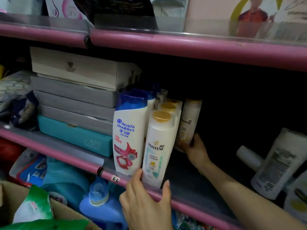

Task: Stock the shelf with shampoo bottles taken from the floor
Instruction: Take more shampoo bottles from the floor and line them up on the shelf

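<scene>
On the middle shelf (191,185) a white Pantene bottle with a gold cap (157,146) stands at the front edge, with more gold-capped bottles (169,107) in a row behind it. My left hand (147,201) holds its base between thumb and fingers. Deeper in the dark shelf, my right hand (196,150) grips the bottom of another white Pantene bottle (189,123), upright beside the row. A white Head & Shoulders bottle with a blue cap (127,135) stands to the left, with others behind.
Stacked flat boxes (74,97) fill the shelf's left part. White bottles (279,163) lie tilted at the right. Pink shelf rails (199,48) run above and below. A blue detergent jug (99,201) and a cardboard box with green packets (33,209) sit below.
</scene>
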Action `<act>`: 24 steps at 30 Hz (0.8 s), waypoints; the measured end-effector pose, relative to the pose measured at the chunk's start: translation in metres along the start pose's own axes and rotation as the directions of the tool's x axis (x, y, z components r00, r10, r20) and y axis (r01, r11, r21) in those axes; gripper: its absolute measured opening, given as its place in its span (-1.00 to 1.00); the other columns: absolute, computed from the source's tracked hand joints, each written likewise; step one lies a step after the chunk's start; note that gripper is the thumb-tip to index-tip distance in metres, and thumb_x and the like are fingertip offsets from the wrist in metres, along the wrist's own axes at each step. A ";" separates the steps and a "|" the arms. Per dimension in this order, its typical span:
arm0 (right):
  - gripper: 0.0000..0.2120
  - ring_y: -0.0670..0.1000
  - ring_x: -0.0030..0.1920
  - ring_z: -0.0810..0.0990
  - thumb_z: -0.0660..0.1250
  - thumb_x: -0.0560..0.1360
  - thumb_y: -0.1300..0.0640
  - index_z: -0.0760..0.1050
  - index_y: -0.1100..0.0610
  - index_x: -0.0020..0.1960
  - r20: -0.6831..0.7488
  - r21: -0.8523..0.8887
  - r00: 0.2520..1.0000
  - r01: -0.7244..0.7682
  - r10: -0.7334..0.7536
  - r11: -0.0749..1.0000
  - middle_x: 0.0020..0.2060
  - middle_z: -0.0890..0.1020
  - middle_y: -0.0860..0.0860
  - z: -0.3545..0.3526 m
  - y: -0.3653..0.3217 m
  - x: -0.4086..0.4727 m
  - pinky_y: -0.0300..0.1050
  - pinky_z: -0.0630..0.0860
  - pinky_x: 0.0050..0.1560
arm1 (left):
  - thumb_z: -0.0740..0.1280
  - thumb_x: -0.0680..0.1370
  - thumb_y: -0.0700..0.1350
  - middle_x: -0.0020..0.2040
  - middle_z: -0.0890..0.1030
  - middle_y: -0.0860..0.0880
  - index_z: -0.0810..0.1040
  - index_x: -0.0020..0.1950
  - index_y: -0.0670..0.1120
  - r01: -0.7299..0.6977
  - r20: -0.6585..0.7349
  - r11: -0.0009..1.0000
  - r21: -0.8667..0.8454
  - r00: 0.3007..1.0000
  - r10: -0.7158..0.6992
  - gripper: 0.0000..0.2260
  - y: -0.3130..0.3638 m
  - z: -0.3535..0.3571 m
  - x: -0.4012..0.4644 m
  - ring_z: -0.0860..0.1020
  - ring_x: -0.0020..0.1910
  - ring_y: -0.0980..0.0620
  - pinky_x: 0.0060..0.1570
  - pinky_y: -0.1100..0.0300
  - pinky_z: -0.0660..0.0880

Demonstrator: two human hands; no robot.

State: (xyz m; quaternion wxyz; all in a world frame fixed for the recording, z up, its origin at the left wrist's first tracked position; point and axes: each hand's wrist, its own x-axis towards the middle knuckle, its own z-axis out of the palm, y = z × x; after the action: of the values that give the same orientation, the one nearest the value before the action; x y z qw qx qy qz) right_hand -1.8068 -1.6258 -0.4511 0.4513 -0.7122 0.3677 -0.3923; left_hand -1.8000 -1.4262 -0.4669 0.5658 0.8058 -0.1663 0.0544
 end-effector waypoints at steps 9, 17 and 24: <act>-0.75 -0.08 0.02 0.51 0.33 0.51 0.04 0.40 -0.04 0.17 0.049 -0.197 0.999 0.021 -0.012 0.980 0.07 0.56 -0.05 0.022 0.018 0.019 -0.20 0.43 0.00 | 0.65 0.10 -0.12 -0.07 0.65 -0.22 0.62 0.01 -0.20 -0.059 -0.058 0.998 0.016 0.997 0.059 -0.48 -0.004 0.004 0.007 0.52 -0.10 -0.31 -0.06 -0.05 0.41; -0.66 -0.01 0.11 0.57 0.39 0.46 0.03 0.48 -0.01 0.22 0.084 -0.251 0.996 0.062 -0.042 0.966 0.14 0.61 0.00 0.022 0.015 0.015 -0.19 0.47 0.02 | 0.63 0.14 -0.11 -0.07 0.65 -0.21 0.62 0.00 -0.21 -0.069 -0.031 0.997 0.022 0.997 0.070 -0.51 -0.001 -0.001 0.007 0.53 -0.10 -0.31 -0.05 -0.06 0.40; -0.64 0.00 0.15 0.56 0.37 0.48 0.07 0.47 0.00 0.26 0.128 -0.260 0.990 0.091 -0.059 0.961 0.17 0.60 0.00 0.022 0.018 0.016 -0.14 0.50 0.08 | 0.66 0.08 -0.17 -0.08 0.65 -0.19 0.62 0.00 -0.19 -0.074 -0.006 0.996 0.039 0.997 0.075 -0.47 -0.002 -0.001 0.007 0.51 -0.11 -0.30 -0.07 -0.06 0.40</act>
State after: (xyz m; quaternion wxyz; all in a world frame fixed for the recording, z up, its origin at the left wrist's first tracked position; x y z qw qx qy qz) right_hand -1.7838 -1.6379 -0.4702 0.3577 -0.8018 0.3620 -0.3132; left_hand -1.7931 -1.4259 -0.4661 0.5483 0.8096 -0.1930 0.0817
